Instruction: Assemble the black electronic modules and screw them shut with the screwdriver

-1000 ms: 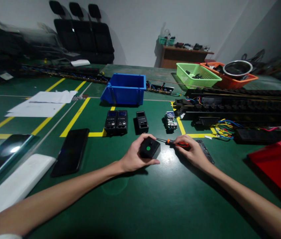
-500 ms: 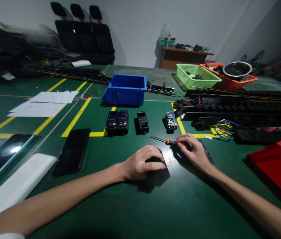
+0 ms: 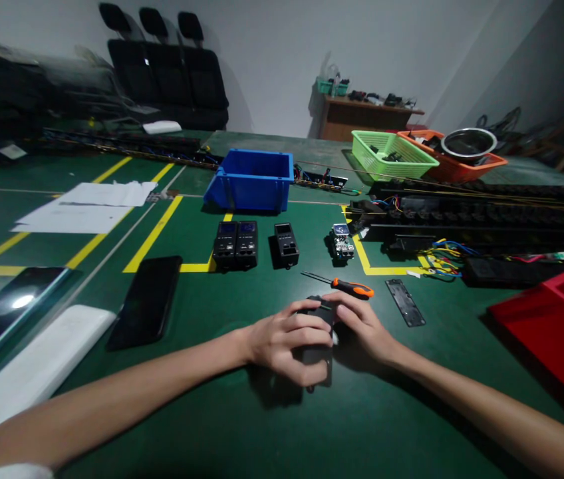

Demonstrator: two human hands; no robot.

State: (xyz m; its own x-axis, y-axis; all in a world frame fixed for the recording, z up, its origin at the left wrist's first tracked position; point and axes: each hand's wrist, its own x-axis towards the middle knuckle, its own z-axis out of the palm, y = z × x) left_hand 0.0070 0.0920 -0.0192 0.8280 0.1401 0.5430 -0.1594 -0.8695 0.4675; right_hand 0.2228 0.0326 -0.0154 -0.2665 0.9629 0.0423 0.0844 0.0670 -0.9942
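Note:
My left hand (image 3: 282, 339) is wrapped around a black plastic case (image 3: 318, 354), its fingers lying across the top. At the case's upper right edge, the fingers of my right hand (image 3: 368, 329) are closed on it; part of the contact is hidden. Just beyond lies a screwdriver (image 3: 354, 288) with an orange and black handle, its shaft pointing left. A flat black cover plate (image 3: 406, 303) rests to the right of it. Farther back stand a pair of black modules (image 3: 235, 246), a single black module (image 3: 286, 246) and a bare circuit board assembly (image 3: 342, 243).
A blue bin (image 3: 252, 179) stands behind the modules. Phones (image 3: 146, 303) and a white elongated object (image 3: 37, 372) lie on the left, papers (image 3: 87, 206) beyond them. A red bin (image 3: 556, 332), wired black rails (image 3: 461, 233) and a green basket (image 3: 394, 156) occupy the right.
My right hand has let go of the screwdriver, which now lies on the table, and has moved left to the black case. My left hand has tilted or turned the case slightly.

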